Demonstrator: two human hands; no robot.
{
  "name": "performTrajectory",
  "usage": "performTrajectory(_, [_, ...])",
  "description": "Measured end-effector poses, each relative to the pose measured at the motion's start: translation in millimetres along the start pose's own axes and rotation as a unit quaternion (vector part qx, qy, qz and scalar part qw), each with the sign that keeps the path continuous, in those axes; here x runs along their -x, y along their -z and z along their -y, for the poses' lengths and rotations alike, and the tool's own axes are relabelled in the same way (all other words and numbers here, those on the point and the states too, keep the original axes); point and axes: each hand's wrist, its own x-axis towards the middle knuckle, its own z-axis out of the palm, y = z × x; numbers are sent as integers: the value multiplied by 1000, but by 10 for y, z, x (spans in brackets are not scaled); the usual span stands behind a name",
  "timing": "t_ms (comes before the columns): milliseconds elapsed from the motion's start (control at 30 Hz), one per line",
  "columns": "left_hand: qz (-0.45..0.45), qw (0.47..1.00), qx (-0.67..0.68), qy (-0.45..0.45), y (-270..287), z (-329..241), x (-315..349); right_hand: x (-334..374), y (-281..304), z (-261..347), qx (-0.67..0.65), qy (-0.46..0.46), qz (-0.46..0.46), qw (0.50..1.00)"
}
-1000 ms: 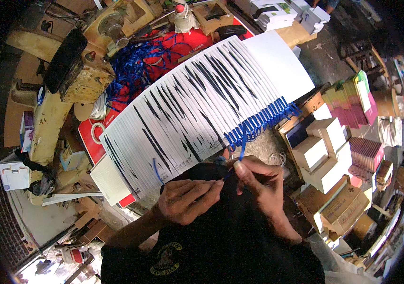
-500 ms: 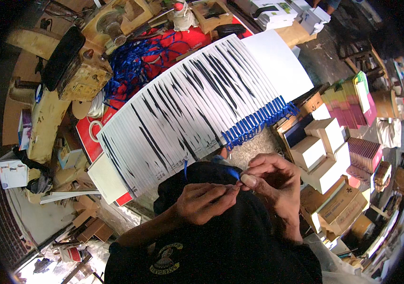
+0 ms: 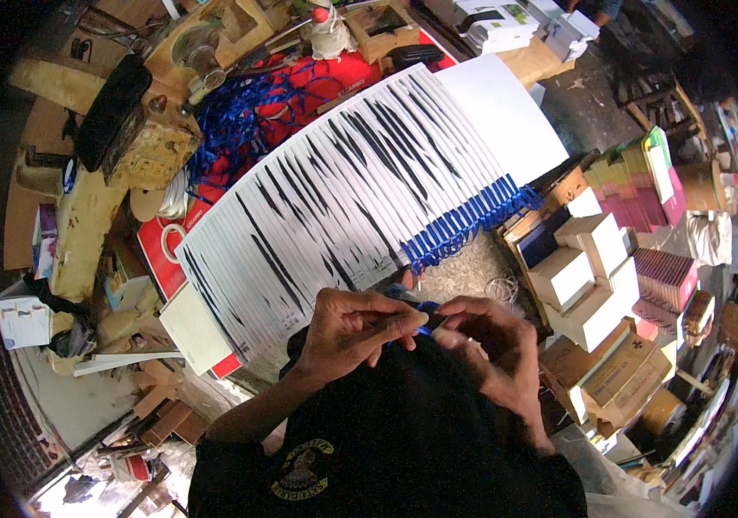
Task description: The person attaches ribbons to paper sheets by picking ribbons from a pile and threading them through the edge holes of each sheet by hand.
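Close in front of my chest, a short piece of blue ribbon (image 3: 427, 307) stretches between my two hands. My left hand (image 3: 347, 332) pinches it with thumb and forefinger. Slightly blurred, my right hand (image 3: 494, 345) pinches the ribbon from the other side, its fingers curled. Just beyond lies a long row of overlapping white printed sheets or booklets (image 3: 300, 224) with black marks. Blue ribbon loops (image 3: 459, 226) hang in a line along the near right edge of that row. What the ribbon's ends do inside my fingers is hidden.
A heap of loose blue ribbon (image 3: 243, 116) lies on a red board (image 3: 157, 250) behind the row. Wooden machine parts (image 3: 148, 142) stand at the left. White boxes (image 3: 589, 276), a cardboard carton (image 3: 632, 380) and stacks of booklets (image 3: 662, 281) fill the right side.
Both hands have risen slightly away from my chest, and my left hand has turned so its fingers point toward the right. The blue ribbon stays pinched between them.
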Motion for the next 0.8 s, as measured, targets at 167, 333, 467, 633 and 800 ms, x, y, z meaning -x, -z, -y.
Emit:
performTrajectory(167, [32,982,-164,-88,101,22,-38,-102,-24,-194,152,38,79,984])
performTrajectory(333, [-34,905,-340,-255,242,-45,-344,-355,-41,-521,104,4,24,994])
performTrajectory(467, [-152,871,-378,-274,406,34,-624,-598,-133,-797,86,-17,-42,995])
performTrajectory(633, [-176,809,-464,-315,521,191,-781,-705,-173,-1052,29,38,-34,998])
performTrajectory(800, [-154,840,-430,-292,531,207,-792,-727,-120,-1030,18,13,-21,1000])
